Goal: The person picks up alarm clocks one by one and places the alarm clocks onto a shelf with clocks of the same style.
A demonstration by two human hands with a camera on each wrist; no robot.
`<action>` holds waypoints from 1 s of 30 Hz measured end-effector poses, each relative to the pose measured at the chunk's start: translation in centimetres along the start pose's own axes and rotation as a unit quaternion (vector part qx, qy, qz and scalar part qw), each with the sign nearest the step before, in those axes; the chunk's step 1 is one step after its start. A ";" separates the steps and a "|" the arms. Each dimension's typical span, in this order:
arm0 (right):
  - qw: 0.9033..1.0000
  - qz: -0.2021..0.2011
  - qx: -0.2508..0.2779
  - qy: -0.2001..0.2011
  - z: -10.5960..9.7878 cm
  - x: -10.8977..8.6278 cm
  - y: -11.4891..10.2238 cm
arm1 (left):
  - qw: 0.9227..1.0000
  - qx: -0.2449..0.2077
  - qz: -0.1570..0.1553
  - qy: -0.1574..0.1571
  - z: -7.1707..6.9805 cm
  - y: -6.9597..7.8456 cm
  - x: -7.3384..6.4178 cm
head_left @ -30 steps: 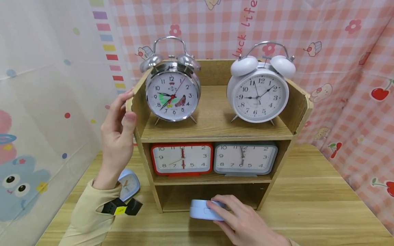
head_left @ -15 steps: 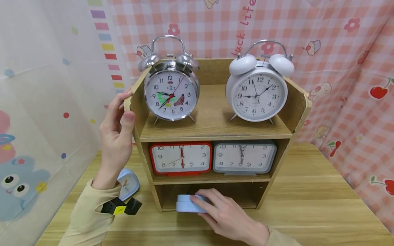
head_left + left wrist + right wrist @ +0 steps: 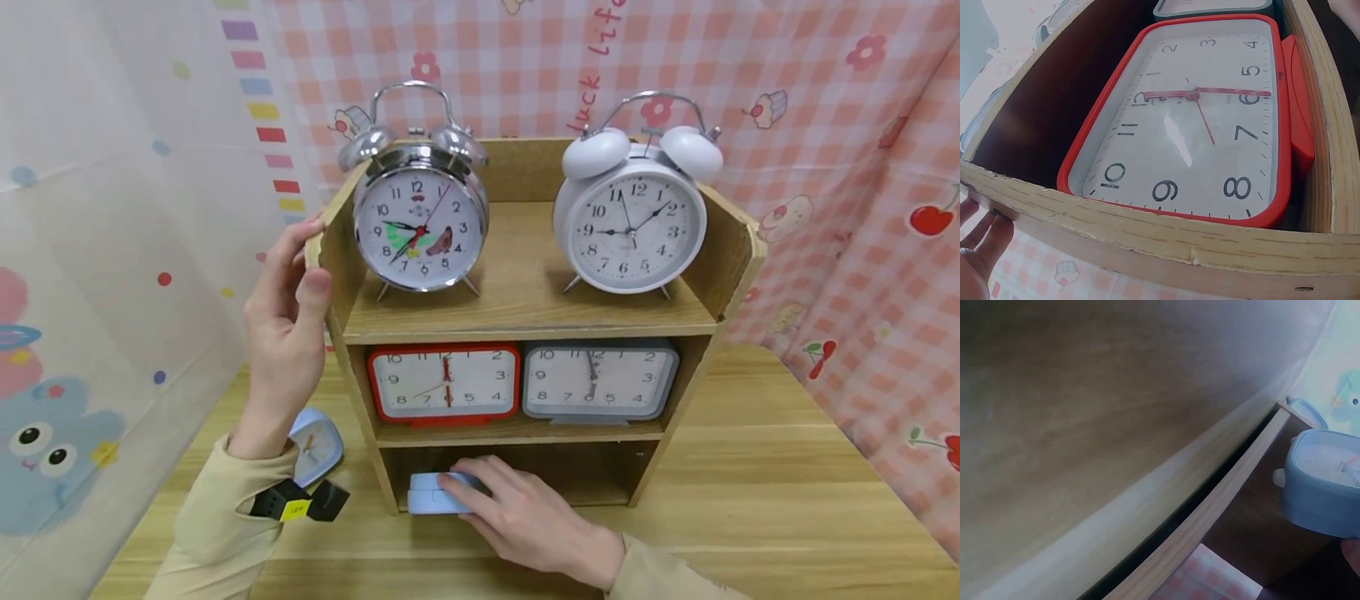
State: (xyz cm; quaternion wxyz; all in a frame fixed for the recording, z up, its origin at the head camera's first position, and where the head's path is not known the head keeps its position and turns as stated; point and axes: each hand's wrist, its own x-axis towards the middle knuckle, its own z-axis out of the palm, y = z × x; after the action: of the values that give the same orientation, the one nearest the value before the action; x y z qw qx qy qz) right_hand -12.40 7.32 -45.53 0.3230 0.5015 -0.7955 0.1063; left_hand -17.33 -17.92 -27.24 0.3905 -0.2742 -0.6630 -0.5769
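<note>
My right hand (image 3: 525, 521) grips a small light-blue alarm clock (image 3: 429, 495) at the left front of the wooden shelf's (image 3: 525, 317) bottom compartment. In the right wrist view the face of this clock (image 3: 1329, 462) shows partly. My left hand (image 3: 288, 342) rests against the shelf's left side panel, fingertips on its outer side and thumb near the front edge. A second light-blue clock (image 3: 322, 446) stands on the table left of the shelf, partly behind the left wrist. The middle compartment holds a red-framed clock (image 3: 442, 385) and a grey-framed clock (image 3: 600, 383).
On the shelf's top board stand a silver twin-bell alarm clock (image 3: 420, 225) at left and a white twin-bell alarm clock (image 3: 633, 225) at right. The wooden table (image 3: 787, 483) extends to both sides. Patterned cloth (image 3: 517, 83) hangs behind.
My right hand has moved left with the light-blue clock, from the middle front of the bottom compartment to its left end. The left hand stays on the side panel.
</note>
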 end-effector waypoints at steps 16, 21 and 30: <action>1.000 0.012 -0.008 -0.021 1.1 0.6 0.3 | 1.000 0.006 0.000 0.000 0.0 -0.1 0.1; 0.999 0.026 -0.006 -0.042 1.1 0.9 0.3 | 1.000 -0.001 0.000 -0.001 0.0 0.0 0.0; 0.998 0.043 -0.003 -0.043 1.2 1.1 0.5 | 1.000 -0.003 -0.003 -0.002 0.0 0.0 -0.1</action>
State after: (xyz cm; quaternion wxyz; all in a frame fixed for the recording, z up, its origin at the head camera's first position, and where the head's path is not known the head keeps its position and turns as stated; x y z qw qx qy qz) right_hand -13.62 6.18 -45.67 0.2851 0.4698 -0.8299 0.0964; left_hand -17.31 -17.93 -27.31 0.3865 -0.2746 -0.6626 -0.5798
